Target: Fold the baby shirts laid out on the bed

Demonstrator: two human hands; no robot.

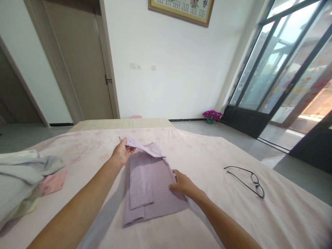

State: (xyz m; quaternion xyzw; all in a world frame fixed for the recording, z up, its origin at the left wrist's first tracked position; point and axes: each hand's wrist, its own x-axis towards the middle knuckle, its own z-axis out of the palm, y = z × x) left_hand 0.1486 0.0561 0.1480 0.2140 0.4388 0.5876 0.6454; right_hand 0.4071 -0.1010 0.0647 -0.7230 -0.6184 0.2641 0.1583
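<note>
At the far left, a loose heap of grey ribbed and pale yellow cloth (23,178) rests with a small piece of salmon-pink cloth (54,182) peeking from its right side; the heap sits well apart from the hands, perhaps so that the middle stays free for spreading cloth. The left hand (122,153) comes next; its fingers are closed on the far left corner of a lavender, finely ribbed fabric garment (166,186), holding that end up as a drooping flap, probably to keep it off the layers beneath. The garment lies in the middle, on a pale pink, flower-patterned cloth cover (207,162); a long narrow strip, seemingly a sleeve, lies lengthwise over its left part, likely to keep it within the outline. The right hand (184,184) is at the garment's right edge; its thumb lies on top and its fingers are narrowed around the side, seemingly to steady it; the fingertips beneath are hidden, so how firm the hold is I cannot tell. Farthest right on the cover, black-framed eyeglasses (256,186) lie with their arms unfolded, well clear of the garment, perhaps to stay out of harm's way.
</note>
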